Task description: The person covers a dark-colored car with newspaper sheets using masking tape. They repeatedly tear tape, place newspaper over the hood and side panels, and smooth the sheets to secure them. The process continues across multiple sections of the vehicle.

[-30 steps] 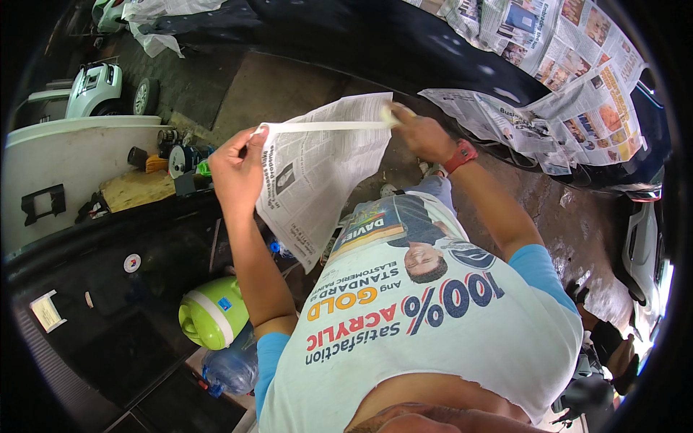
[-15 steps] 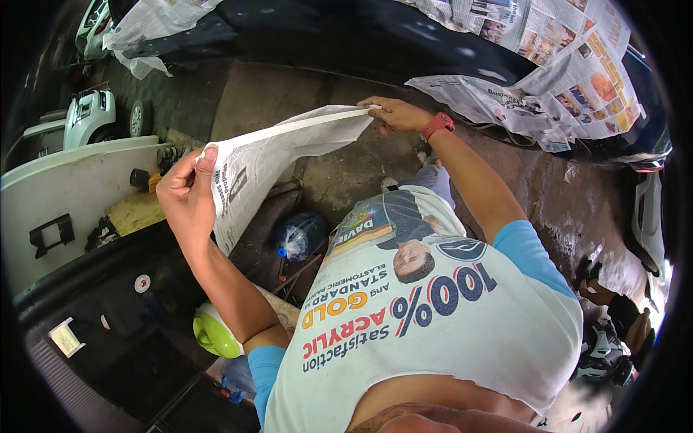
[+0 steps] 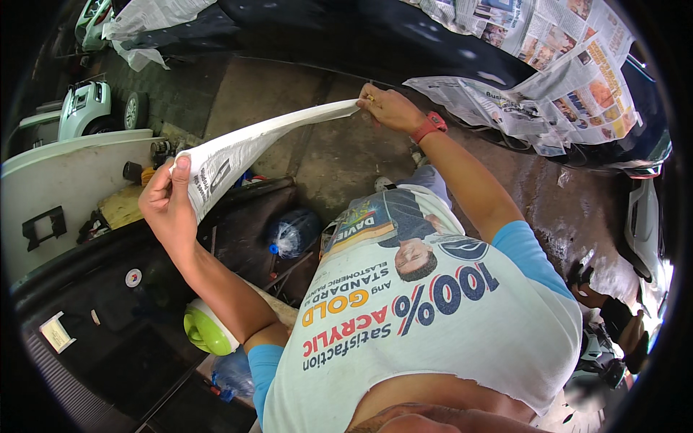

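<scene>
A sheet of newspaper [image 3: 238,148] is stretched between my two hands, with a pale plain strip along its upper edge. My left hand [image 3: 167,195] pinches its left corner, thumb on top. At the far right corner, my right hand [image 3: 391,110] is closed on the paper, a red watch on that wrist. Below the hands the sheet hangs partly folded back, so much of its face is hidden. Beyond it lies a dark car body [image 3: 325,36], and other newspaper sheets [image 3: 595,94] cover its right part.
A large clear water bottle [image 3: 294,232] and a green-and-white container [image 3: 206,328] stand at lower left. A dark panel [image 3: 137,310] lies beside them, below a pale panel [image 3: 79,180]. A white vehicle [image 3: 85,112] is parked farther left.
My left hand has shifted left and slightly down, and my right hand slightly up and left. The newspaper is seen more edge-on, with less of its face showing.
</scene>
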A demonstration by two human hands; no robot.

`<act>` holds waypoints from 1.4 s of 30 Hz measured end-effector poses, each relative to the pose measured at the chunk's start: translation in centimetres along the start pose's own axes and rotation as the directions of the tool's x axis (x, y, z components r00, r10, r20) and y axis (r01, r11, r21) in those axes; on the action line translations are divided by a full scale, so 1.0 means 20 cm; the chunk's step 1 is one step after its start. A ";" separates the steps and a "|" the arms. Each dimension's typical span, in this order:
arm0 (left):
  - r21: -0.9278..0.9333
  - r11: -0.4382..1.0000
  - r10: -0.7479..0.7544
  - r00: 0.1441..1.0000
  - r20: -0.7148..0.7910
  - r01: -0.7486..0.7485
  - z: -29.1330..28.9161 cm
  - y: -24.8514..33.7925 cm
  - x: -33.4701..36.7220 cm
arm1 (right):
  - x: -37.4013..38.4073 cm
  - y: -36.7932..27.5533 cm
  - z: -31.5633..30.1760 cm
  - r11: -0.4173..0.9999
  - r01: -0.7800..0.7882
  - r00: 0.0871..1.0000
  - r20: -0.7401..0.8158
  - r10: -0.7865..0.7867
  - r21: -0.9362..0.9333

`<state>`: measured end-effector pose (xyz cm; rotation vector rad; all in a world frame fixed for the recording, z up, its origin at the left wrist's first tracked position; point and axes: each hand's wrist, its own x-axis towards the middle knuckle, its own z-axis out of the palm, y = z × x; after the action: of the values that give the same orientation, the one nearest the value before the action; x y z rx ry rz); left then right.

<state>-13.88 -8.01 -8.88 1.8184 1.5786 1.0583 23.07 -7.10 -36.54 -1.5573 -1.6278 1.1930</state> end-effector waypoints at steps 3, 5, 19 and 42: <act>-0.038 0.999 -0.026 0.992 -0.126 0.021 -0.01 -0.08 -0.01 | -0.02 -0.07 -0.02 0.998 0.037 0.999 -0.026 -0.038 -0.049; -0.054 0.998 -0.003 0.958 -0.288 -0.013 0.02 -0.19 0.00 | -0.07 -0.15 -0.04 0.978 0.116 0.989 -0.067 -0.129 -0.171; 0.247 0.809 0.452 0.833 0.320 -0.534 0.69 -0.31 -0.19 | -0.30 -0.72 0.00 0.636 0.523 0.837 0.198 -0.511 -0.567; 0.223 0.832 0.465 0.858 0.219 -0.508 0.58 -0.56 -0.39 | -0.28 -0.46 -0.02 0.932 0.088 0.888 0.452 0.086 -0.350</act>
<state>-11.15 -12.07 -26.03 2.5236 1.2371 0.9002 20.15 -11.66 -27.21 -1.5594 -2.2687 1.3997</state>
